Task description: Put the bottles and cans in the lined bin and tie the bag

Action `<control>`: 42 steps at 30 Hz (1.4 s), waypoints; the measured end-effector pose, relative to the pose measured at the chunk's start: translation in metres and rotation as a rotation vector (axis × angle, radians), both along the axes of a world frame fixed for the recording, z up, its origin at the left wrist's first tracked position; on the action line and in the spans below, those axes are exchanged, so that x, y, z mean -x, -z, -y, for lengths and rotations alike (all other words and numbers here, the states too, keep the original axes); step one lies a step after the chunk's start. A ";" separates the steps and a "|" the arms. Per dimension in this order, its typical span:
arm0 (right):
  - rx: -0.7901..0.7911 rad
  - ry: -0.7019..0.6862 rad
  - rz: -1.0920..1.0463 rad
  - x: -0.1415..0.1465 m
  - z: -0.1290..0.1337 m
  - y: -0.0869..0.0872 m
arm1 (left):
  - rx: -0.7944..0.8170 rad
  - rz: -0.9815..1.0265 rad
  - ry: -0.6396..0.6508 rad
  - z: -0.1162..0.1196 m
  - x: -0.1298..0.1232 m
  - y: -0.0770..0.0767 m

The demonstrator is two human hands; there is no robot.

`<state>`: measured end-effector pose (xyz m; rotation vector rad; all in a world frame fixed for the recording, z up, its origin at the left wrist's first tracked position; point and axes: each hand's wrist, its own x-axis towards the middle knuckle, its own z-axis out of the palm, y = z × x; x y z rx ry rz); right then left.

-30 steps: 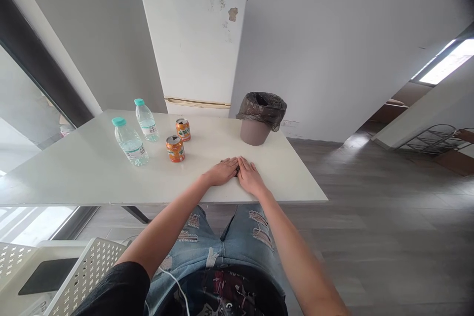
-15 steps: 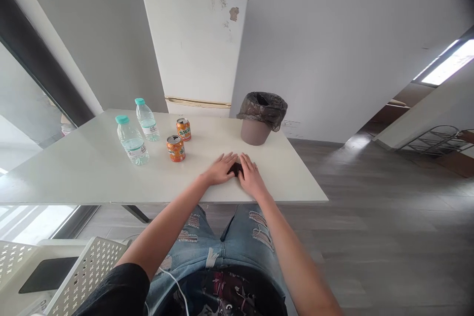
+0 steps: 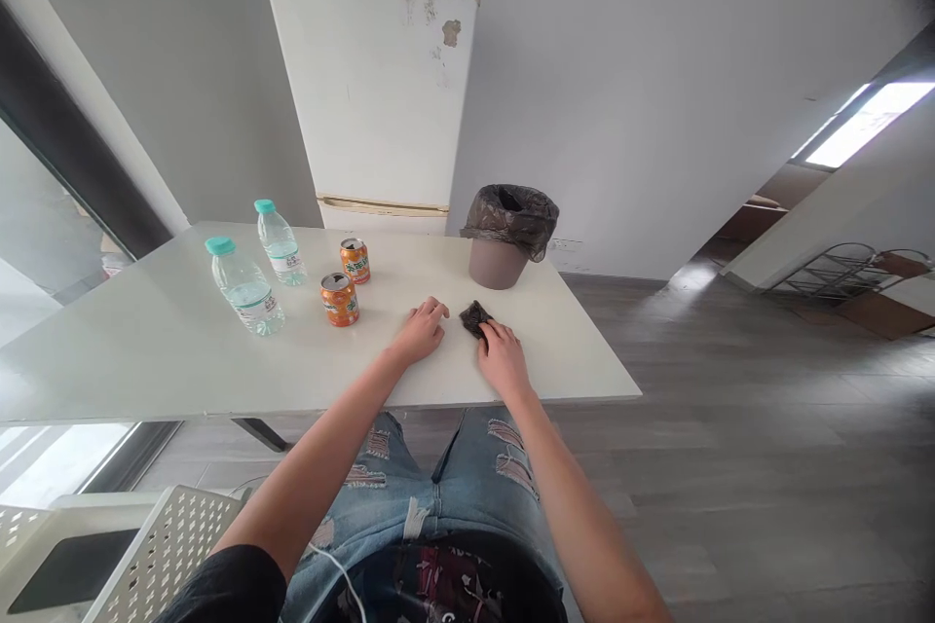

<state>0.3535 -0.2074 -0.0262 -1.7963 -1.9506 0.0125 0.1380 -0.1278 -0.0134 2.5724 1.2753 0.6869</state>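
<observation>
A small crumpled black plastic bag [image 3: 474, 318] lies on the white table [image 3: 409, 380] near its front edge. My right hand [image 3: 503, 350] has its fingers closed on the near right side of the bag. To the left of the bag, and apart from it, my left hand [image 3: 422, 329] rests on the tabletop with its fingers bent and slightly apart, holding nothing. Behind the bag stands a brown bin [image 3: 498, 263] lined with a dark plastic bag [image 3: 511, 217].
Left of my hands stand two orange cans [image 3: 340, 300] and two clear bottles [image 3: 252, 297] with teal caps. A white fridge [image 3: 372, 78] is behind the table. A perforated white basket [image 3: 171, 545] sits low at left.
My left hand has come off the black bag and moved left. My right hand has shifted slightly right, its fingers now closed on the bag, which is more exposed. The view has shifted slightly.
</observation>
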 end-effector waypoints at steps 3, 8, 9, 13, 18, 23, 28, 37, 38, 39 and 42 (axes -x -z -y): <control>-0.013 0.130 0.018 -0.035 0.007 0.001 | 0.005 -0.012 0.016 -0.003 0.000 0.004; -0.028 0.450 0.046 -0.119 0.034 -0.002 | 0.009 -0.002 0.030 -0.007 -0.001 0.006; -0.029 0.506 0.048 -0.132 0.040 -0.002 | 0.010 0.000 0.035 -0.008 0.000 0.006; -0.035 0.614 0.047 -0.157 0.052 0.003 | 0.020 0.007 0.041 -0.008 0.000 0.005; -0.077 0.612 0.065 -0.152 0.050 0.010 | 0.028 0.001 0.029 -0.006 0.000 0.004; -0.279 0.637 0.123 -0.145 0.052 0.012 | 0.031 -0.011 0.028 -0.004 -0.001 0.003; -0.444 0.319 0.155 -0.120 0.039 -0.016 | 0.042 0.000 0.044 -0.004 0.000 0.002; -0.608 -0.064 0.148 -0.054 -0.092 -0.163 | 0.179 -0.031 -0.015 -0.001 0.001 -0.004; -0.587 -0.064 0.187 -0.052 -0.110 -0.175 | 0.185 -0.042 -0.017 -0.001 0.001 -0.005; -0.548 -0.040 0.211 -0.052 -0.127 -0.184 | 0.190 -0.052 -0.018 0.000 0.000 -0.006; -0.340 -0.026 0.225 -0.051 -0.163 -0.197 | 0.187 -0.070 -0.023 0.002 0.001 -0.009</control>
